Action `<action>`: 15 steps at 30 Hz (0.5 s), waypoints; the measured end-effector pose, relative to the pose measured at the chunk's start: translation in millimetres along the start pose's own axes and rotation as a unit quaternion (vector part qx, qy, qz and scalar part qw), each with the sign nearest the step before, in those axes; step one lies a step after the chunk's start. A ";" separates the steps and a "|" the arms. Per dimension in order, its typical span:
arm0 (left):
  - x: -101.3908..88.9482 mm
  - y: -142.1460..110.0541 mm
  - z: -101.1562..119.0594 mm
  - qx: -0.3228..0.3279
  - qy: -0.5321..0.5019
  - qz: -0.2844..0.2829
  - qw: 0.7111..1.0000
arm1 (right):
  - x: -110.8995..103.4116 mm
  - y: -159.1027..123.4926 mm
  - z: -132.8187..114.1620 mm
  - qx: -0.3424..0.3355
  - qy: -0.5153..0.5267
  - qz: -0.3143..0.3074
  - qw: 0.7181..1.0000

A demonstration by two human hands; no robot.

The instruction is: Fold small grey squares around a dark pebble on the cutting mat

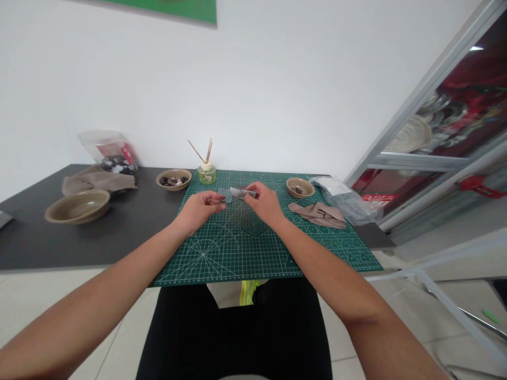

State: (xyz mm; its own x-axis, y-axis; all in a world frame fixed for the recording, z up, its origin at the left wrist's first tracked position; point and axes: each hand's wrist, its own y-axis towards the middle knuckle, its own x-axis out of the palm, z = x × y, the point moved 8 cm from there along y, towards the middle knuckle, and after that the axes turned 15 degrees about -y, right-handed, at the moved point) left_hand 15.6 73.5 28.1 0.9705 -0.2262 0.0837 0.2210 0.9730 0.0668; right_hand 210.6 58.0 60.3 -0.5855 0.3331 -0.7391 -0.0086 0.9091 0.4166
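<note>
Over the green cutting mat (237, 248), a small clear plastic packet (237, 193) stretches between my two hands. Its left end is pinched in the fingertips of my left hand (201, 209). My right hand (266, 205) is closed on the other end, thumb against fingers. What the packet contains, if anything, is too small to make out. Beyond my left hand stands a reed diffuser (207, 173) with thin sticks. Right of my right hand is a small brown bowl (300, 188) with a few dark pieces, and a crumpled brown cloth (320, 215) lies in front of it.
A brown bowl of mixed pebbles (174, 180) stands left of the mat. Farther left are a larger bowl (78, 207), a brown cloth (97, 181) and a clear tub of stones (113, 153). A plastic bag (352, 203) lies at the right beside a metal-framed glass door (412, 161).
</note>
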 end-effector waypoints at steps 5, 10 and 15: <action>10.3 -9.4 -12.0 -0.010 -0.132 0.021 0.991 | 23.7 -14.6 -18.8 -0.052 0.059 -0.041 0.996; 12.4 -8.8 -15.7 0.015 -0.171 0.017 0.985 | 36.6 -21.4 -21.5 -0.075 0.055 -0.047 0.995; 8.0 -7.7 -20.0 0.026 -0.140 0.027 0.989 | 32.8 -23.3 -20.5 -0.078 -0.012 0.002 0.997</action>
State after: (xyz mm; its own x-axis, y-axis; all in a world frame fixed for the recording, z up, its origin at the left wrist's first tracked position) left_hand 23.6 65.1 8.4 0.9145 -0.1843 0.3601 0.1563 0.9820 0.1058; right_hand 175.0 42.7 37.2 -0.5664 0.3450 -0.7484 -0.1331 0.8579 0.4962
